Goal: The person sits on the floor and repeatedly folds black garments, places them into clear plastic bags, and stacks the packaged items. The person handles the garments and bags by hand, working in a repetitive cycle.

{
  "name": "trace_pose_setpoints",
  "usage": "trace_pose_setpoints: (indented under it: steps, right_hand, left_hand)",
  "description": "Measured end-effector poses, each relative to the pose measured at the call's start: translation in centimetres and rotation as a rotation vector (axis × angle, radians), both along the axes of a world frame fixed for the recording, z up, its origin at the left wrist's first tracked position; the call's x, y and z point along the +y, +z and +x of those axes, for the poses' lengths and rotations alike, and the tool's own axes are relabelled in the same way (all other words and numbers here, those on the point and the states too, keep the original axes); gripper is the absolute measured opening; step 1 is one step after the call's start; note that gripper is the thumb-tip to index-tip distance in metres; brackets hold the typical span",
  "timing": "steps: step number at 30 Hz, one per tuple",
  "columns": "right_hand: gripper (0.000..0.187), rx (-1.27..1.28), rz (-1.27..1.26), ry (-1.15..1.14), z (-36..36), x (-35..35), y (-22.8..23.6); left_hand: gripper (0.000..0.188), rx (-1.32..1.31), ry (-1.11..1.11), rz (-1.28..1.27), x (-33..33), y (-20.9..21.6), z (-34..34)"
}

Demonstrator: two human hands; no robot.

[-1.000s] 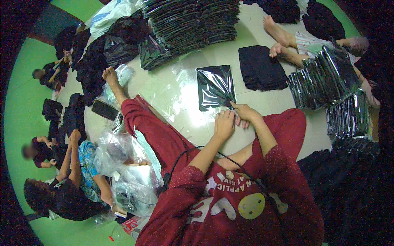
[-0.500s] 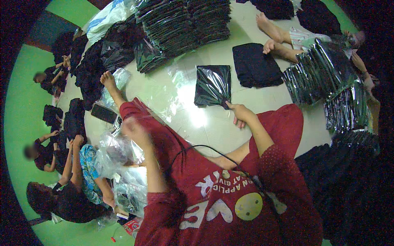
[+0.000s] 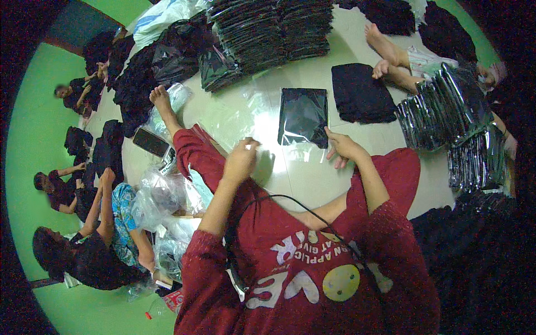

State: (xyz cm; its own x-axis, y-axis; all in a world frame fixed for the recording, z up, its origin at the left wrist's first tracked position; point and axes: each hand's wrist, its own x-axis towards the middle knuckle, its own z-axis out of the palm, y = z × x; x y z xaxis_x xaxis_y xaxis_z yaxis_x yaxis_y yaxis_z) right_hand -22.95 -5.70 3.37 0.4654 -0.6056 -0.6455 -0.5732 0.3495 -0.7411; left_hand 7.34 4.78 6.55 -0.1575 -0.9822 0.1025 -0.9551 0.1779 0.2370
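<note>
Fingers [image 3: 330, 135] of your right hand [image 3: 345, 147] were loosely spread: the uppermost one pointed forward to the right edge of the black package [image 3: 303, 114], near its lower corner, and the others were bent below it. I could not be sure whether they pinched the edge or only touched it. This package, dark folded cloth in a glossy clear wrap, lay flat on the pale tiled floor [image 3: 304, 173], in front of your legs.

Your left hand [image 3: 240, 160] was apart from the package, to its left, over the inner side of your left leg. Its fingers were curled inward, and the picture did not show clearly if they had hold of something.

Just to the right of the package lay a folded black cloth [image 3: 363, 92]. Farther in front stood a tall stack of wrapped black pieces [image 3: 273, 30], and at the right leaned a row of glossy packages [image 3: 441, 109]. Clear plastic film [image 3: 231, 109] was spread on the floor to the left of the package. A phone [image 3: 151, 142] lay beyond your left leg, near a heap of transparent bags [image 3: 159, 195], beside which a co-worker [image 3: 89, 254] in a dark top was seated.
</note>
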Motion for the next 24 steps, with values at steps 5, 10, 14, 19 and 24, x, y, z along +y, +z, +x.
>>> trace_pose_setpoints:
  steps: [5, 10, 14, 19, 24]
  right_hand:
    - [0.058, 0.052, 0.064, -0.088, -2.2, -0.3, 0.8]
    - [0.048, 0.035, 0.036, -0.066, -2.7, 0.3, 0.5]
    - [0.048, -0.011, -0.046, -0.062, -1.9, -0.3, 1.9]
    - [0.048, -0.111, -0.315, -0.08, -2.5, 0.3, 6.9]
    - [0.048, -0.209, -0.377, -0.129, -4.1, 1.4, 13.0]
  left_hand:
    - [0.018, -0.225, -0.509, -0.093, -3.1, -5.2, -2.6]
    - [0.014, -0.162, -0.548, -0.165, -3.8, -6.1, -1.9]
    - [0.02, -0.085, -0.526, -0.288, -4.3, -4.3, -2.2]
    - [0.023, 0.556, -0.253, -0.548, -4.5, 0.9, -6.0]
    - [0.009, 1.08, 0.084, -0.521, -2.5, 7.4, -9.2]
